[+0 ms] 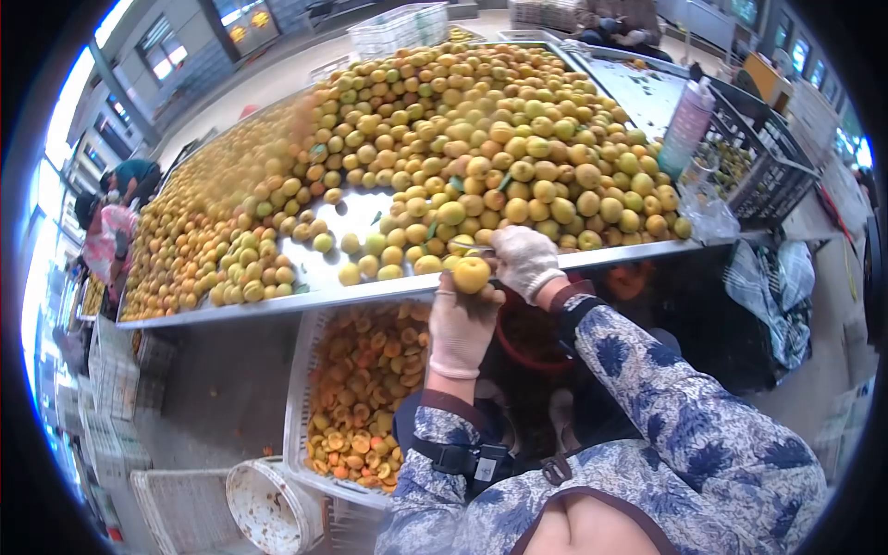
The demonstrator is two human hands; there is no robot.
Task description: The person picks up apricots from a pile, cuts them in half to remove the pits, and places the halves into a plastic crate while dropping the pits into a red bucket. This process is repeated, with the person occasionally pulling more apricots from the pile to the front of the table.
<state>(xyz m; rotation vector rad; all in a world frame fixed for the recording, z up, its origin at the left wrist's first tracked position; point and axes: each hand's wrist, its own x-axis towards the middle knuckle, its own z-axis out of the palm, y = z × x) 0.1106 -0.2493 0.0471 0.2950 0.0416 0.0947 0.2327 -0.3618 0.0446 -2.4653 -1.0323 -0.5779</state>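
Observation:
My left hand (464,326), in a pale glove, holds a whole yellow fruit (471,275) at its fingertips, just over the table's front edge. Close beside it on the right, my gloved right hand (525,260) is closed round a small tool (474,246), whose thin metal part points left above the fruit. Most of the tool is hidden by the fingers. A large heap of yellow-orange fruit (518,139) covers much of the metal table (356,211). Below the edge, a white crate (298,407) holds many halved fruits (365,398).
A red bucket (532,356) stands below my right hand. At the right are a pink bottle (687,125) and a black crate (777,166). A white bucket (268,509) lies lower left. People (620,23) (120,199) are at the far side and left.

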